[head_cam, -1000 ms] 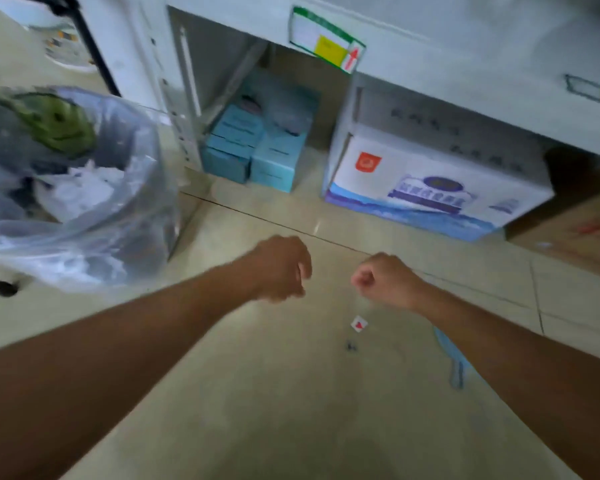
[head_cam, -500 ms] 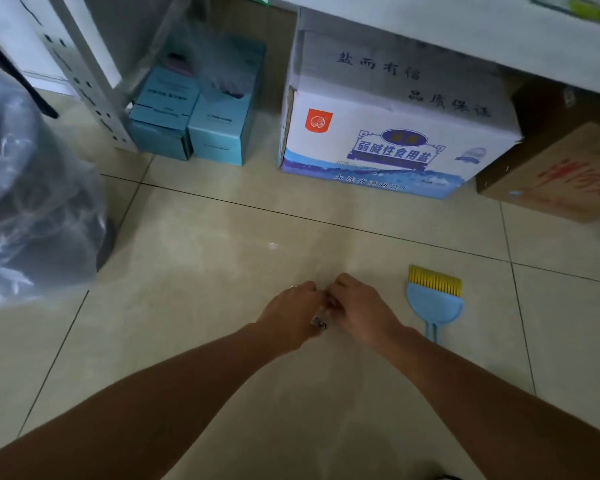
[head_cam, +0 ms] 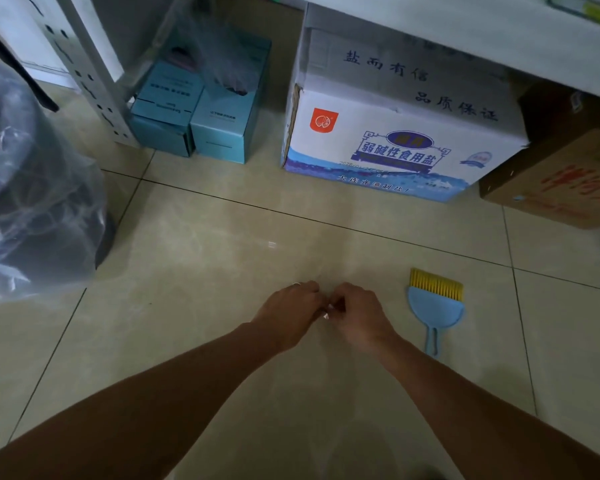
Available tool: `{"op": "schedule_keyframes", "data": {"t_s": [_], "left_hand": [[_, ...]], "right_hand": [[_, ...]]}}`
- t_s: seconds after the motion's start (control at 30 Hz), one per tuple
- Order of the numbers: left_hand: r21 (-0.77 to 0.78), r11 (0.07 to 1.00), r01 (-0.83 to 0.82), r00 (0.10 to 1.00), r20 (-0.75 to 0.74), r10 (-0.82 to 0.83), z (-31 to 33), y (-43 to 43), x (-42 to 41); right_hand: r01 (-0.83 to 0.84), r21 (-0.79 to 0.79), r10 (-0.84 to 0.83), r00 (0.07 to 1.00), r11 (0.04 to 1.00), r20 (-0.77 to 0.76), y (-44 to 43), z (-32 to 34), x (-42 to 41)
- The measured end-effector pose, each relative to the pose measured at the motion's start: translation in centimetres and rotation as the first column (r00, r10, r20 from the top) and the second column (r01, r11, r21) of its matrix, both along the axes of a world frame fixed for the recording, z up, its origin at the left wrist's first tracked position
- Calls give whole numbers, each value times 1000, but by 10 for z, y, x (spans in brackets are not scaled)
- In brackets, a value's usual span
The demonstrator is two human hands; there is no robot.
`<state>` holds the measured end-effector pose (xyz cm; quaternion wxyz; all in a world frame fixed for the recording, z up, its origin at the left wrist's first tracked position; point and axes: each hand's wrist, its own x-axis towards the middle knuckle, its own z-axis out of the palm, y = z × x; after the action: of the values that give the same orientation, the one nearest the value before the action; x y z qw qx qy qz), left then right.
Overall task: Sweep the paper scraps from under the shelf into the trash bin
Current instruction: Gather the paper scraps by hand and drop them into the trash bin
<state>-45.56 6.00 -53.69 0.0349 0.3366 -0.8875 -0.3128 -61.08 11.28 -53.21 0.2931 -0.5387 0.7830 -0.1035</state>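
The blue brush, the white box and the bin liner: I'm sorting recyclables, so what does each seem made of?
The blue brush: seemingly moulded plastic, matte, uniform blue, with yellow, likely synthetic, bristles.
The white box: printed corrugated cardboard, judging by its frayed brown edge at the left corner.
The bin liner: thin translucent plastic film, crinkled and glossy over the dark bin.

Head cam, looks fwd/down, close over floor (head_cam: 194, 341).

The trash bin (head_cam: 32, 188) is cut by the left edge. Between the hands, a small white scrap (head_cam: 326, 315) is mostly hidden, maybe paper. The brown carton (head_cam: 565, 178) is cut at right.
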Motion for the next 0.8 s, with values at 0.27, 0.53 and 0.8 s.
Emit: {"op": "schedule_keyframes", "data": {"t_s": [0.27, 0.53, 0.8], "left_hand": [[233, 872, -431, 856, -200, 477, 68, -62, 53], [172, 784, -596, 723, -311, 618, 204, -97, 163], [-97, 563, -821, 570, -179, 802, 271, -130, 308]], "right_hand": [[273, -57, -207, 834, 960, 512, -68, 94, 3], [-79, -153, 163, 710, 985, 685, -142, 195, 138], [-250, -348, 411, 735, 904, 539, -215, 243, 283]]}}
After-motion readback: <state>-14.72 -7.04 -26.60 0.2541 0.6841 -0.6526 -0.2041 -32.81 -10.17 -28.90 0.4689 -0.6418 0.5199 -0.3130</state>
